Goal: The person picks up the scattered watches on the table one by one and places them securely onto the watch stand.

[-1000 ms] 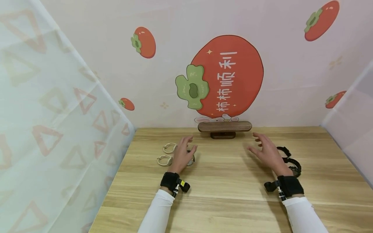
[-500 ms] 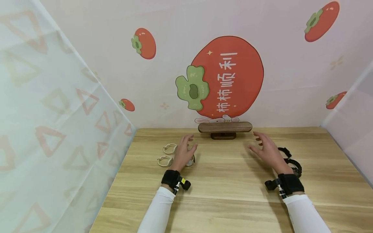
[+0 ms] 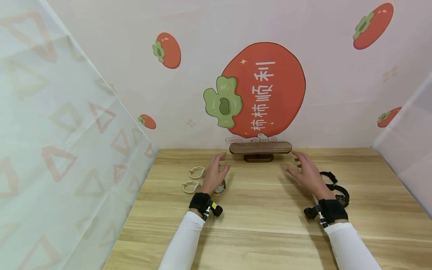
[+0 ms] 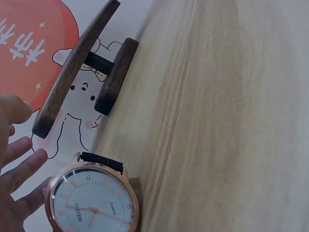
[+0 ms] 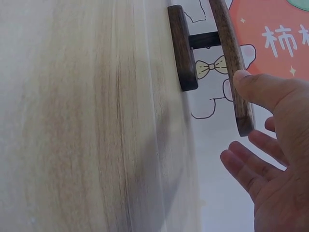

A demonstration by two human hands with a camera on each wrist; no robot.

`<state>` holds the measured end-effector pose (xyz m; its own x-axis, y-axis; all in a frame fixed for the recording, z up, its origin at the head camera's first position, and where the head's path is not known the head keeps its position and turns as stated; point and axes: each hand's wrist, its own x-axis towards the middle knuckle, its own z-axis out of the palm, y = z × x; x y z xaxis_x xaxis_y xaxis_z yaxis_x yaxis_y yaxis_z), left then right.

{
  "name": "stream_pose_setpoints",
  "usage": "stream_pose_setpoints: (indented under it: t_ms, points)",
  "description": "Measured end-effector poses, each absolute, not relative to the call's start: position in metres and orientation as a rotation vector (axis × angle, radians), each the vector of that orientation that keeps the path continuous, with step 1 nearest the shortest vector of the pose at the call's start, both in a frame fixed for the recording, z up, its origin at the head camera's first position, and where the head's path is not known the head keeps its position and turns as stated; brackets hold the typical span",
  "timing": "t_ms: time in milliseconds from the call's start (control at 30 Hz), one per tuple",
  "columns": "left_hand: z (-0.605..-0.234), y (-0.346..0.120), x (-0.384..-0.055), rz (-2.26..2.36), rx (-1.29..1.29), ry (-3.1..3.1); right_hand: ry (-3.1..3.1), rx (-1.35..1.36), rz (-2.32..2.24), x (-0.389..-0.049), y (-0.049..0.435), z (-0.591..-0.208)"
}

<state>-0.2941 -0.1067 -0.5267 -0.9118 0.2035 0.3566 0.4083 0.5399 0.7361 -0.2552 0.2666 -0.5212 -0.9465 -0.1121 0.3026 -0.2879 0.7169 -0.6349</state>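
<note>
My left hand point(image 3: 213, 176) hovers with relaxed fingers over the left of the table and holds nothing. Just beneath it lies a wristwatch with a rose-gold case point(image 4: 91, 200) and a dark strap, partly hidden by the hand in the head view. Two pale-strapped watches, one farther back point(image 3: 197, 172) and one nearer point(image 3: 191, 186), lie to its left. My right hand point(image 3: 309, 177), also with loosely bent fingers and holding nothing, is above the table near the right end of a dark wooden T-shaped stand point(image 3: 260, 148). Two black watches point(image 3: 342, 196) lie beside that hand, partly covered.
The stand is at the table's back edge, against a wall printed with a large red persimmon point(image 3: 270, 90). Fabric walls point(image 3: 67, 142) close off the left and right sides. A light wooden tabletop point(image 3: 256, 225) stretches between and in front of the hands.
Both hands have barely moved: each wrist has shifted slightly inward and forward. The watches and the stand lie as before.
</note>
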Motion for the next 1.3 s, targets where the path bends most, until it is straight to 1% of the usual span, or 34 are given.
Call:
stream_pose_setpoints:
  t_ms: [467, 1300]
  points:
    - [-0.525, -0.103, -0.305, -1.365, -0.486, -2.581, -2.678, 0.313, 1.06, -0.268, 0.266, -0.519]
    - [-0.519, -0.089, -0.328, -1.381, -0.512, -2.578, -2.708, 0.309, 1.049, -0.287, 0.263, -0.517]
